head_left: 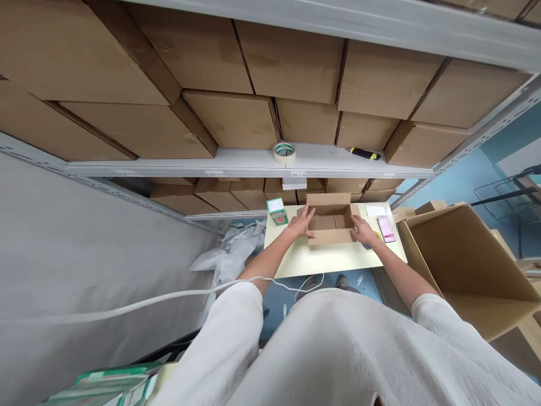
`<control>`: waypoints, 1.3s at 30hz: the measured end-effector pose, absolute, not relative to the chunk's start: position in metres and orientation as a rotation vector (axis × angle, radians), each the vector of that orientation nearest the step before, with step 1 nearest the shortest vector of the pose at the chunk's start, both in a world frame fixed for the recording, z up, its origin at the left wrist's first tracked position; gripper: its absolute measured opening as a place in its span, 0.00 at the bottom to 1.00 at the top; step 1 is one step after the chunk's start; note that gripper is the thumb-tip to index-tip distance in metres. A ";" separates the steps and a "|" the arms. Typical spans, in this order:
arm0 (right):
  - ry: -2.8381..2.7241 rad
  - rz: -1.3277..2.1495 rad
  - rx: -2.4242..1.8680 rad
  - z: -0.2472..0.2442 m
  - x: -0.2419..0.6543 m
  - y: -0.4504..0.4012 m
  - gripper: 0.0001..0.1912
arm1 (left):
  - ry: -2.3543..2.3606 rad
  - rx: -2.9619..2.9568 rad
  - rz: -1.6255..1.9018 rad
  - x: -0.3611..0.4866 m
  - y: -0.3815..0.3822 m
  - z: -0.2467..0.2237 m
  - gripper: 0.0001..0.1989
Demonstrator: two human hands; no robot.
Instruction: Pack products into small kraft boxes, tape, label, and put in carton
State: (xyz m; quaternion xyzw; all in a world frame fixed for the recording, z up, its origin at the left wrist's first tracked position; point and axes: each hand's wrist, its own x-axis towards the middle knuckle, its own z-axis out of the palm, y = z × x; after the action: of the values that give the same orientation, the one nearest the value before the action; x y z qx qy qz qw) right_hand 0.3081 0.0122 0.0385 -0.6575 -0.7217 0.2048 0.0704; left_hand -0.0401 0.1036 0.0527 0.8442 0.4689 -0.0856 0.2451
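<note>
An open cardboard box [332, 237] sits on a small pale table, its flaps up and its inside bare. My left hand [301, 223] grips the box's left side, with fingers over the edge and the thumb by the near corner. On the opposite side, my right hand [362, 231] holds the right edge near its front corner. Left of the box stands a small green-and-white carton [277, 211]. A phone [386, 229] with a pink screen lies right of my right hand, below a white paper [375, 210]. Something yellow and blue is partly hidden under my right hand.
Shelves [249, 169] packed with cardboard boxes rise behind the table [313, 265]. A tape roll [284, 152] and a yellow-black cutter [364, 153] lie on one shelf. At right stands a large open carton [469, 259]. A white cable [177, 294] crosses at left, near crumpled plastic [236, 245].
</note>
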 end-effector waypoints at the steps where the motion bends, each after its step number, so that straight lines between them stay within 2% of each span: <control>1: -2.183 0.582 -1.951 0.040 0.308 0.010 0.38 | 1.292 2.314 -0.217 -0.042 0.099 0.057 0.69; 9: -2.335 0.411 -1.598 0.060 0.308 -0.006 0.28 | 1.598 2.326 0.043 -0.029 0.028 0.092 0.50; 16: -2.538 0.351 -1.131 0.068 0.313 -0.055 0.24 | 1.925 2.149 0.275 0.009 -0.104 0.086 0.35; 25: -2.793 0.537 -0.700 0.051 0.288 -0.148 0.23 | 2.156 1.758 0.357 0.040 -0.306 0.062 0.34; 33: -2.971 0.616 -0.292 0.049 0.206 -0.241 0.24 | 2.410 1.355 0.433 0.026 -0.479 0.055 0.34; 39: -3.059 0.676 0.032 0.051 0.135 -0.349 0.26 | 2.555 1.055 0.544 0.024 -0.621 0.047 0.34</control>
State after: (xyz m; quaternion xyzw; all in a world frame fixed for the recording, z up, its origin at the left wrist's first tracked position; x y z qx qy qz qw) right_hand 0.1354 -0.3492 0.0512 0.0101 -0.9764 0.2157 0.0045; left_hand 0.0237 -0.6211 0.0467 0.3694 0.8951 0.1904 0.1616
